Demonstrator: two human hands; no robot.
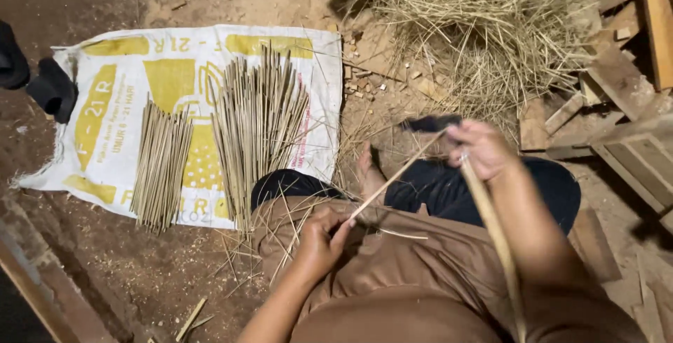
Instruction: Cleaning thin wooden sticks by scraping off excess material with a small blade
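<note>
I sit on the ground with a brown cloth over my lap. My left hand (321,239) pinches the near end of a thin bamboo stick (396,175) that runs up and right toward my right hand (481,148). My right hand grips a dark knife (429,123) whose blade points left, set against the stick's far end. A longer bamboo strip (495,234) trails from under my right hand down across my forearm. My bare foot (366,172) shows between my knees.
A white and yellow woven sack (123,90) lies on the dirt with two bundles of split sticks, a small bundle (161,165) and a larger bundle (258,118). A heap of shavings (484,27) is ahead, wood scraps (624,97) at right, dark footwear (49,89) at left.
</note>
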